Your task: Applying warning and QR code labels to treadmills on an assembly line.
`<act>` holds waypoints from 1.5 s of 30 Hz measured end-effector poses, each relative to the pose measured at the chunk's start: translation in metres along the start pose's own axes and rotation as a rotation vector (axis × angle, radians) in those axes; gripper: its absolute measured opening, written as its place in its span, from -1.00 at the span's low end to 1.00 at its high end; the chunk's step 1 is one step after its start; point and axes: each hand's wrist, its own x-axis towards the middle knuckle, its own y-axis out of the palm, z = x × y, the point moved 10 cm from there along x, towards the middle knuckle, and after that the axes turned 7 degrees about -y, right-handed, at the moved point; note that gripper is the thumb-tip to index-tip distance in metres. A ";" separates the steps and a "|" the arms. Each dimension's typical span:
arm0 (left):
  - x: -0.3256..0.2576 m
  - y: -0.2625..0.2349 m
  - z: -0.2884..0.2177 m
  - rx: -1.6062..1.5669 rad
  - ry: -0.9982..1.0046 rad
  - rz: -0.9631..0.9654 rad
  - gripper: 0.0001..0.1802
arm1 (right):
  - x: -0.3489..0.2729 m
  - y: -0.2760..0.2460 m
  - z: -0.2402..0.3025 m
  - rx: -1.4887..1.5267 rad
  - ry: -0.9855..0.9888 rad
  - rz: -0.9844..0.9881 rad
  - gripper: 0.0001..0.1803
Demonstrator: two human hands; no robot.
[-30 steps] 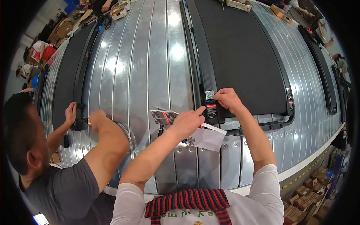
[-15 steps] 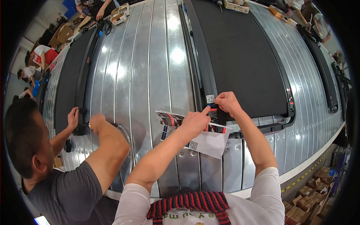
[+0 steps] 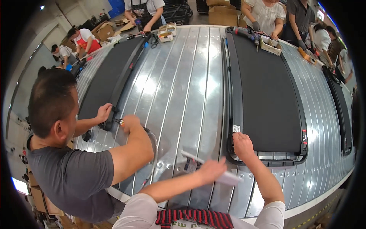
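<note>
A flat black treadmill (image 3: 268, 95) lies on the ribbed metal table in front of me. At the near left corner of its frame is a small sticker with a black-and-white square code (image 3: 236, 129). My right hand (image 3: 242, 145) is closed there, its curled fingers against the sticker's lower part and covering it. My left hand (image 3: 213, 170), smeared by motion, is to the left of that corner with a white sticker sheet (image 3: 230, 178) under it. Printed dark stickers show at the sheet's left end. How the left fingers grip the sheet is partly hidden.
To my left a co-worker in a grey shirt (image 3: 72, 168) works with both hands at another treadmill (image 3: 110, 76). On the far end of my treadmill are a power drill (image 3: 248, 35) and a parts tray (image 3: 270, 45). Other people stand along the far table edge.
My left hand has drawn back from the sticker toward the lower left, and the sheet moves with it. My right hand stays at the sticker. The view has tilted upward.
</note>
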 end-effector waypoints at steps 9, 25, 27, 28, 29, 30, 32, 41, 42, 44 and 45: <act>-0.142 0.016 -0.050 -0.399 0.058 0.186 -0.86 | 0.029 0.015 -0.024 -0.184 0.136 0.032 -0.53; -0.339 -0.035 0.092 -0.259 -0.486 -0.239 -0.87 | 0.053 -0.038 0.141 0.171 0.265 0.246 -0.50; -0.373 -0.048 0.127 -0.456 -0.581 -0.405 -0.84 | 0.063 -0.041 0.169 0.237 0.228 0.233 -0.50; -0.388 -0.051 0.130 -0.467 -0.583 -0.399 -0.84 | 0.059 -0.036 0.179 0.235 0.232 0.243 -0.50; -0.403 -0.062 0.139 -0.504 -0.608 -0.447 -0.84 | 0.060 -0.028 0.187 0.237 0.215 0.253 -0.50; -0.416 -0.072 0.148 -0.540 -0.632 -0.493 -0.84 | 0.061 -0.020 0.194 0.238 0.200 0.261 -0.49; -0.436 -0.067 0.162 -0.735 -0.671 -0.387 -0.84 | 0.052 0.005 0.212 0.252 0.216 0.326 -0.49; -0.496 -0.044 0.272 -0.235 -0.702 -0.037 -0.85 | 0.042 0.049 0.221 0.268 0.235 0.221 -0.49; -0.494 -0.035 0.284 -0.153 -0.678 -0.049 -0.86 | 0.044 0.050 0.225 0.278 0.249 0.227 -0.49; -0.485 -0.015 0.302 -0.058 -0.593 -0.058 -0.89 | 0.048 0.054 0.233 0.279 0.268 0.229 -0.50; -0.480 -0.007 0.313 -0.058 -0.583 -0.059 -0.89 | 0.048 0.062 0.237 0.266 0.289 0.251 -0.50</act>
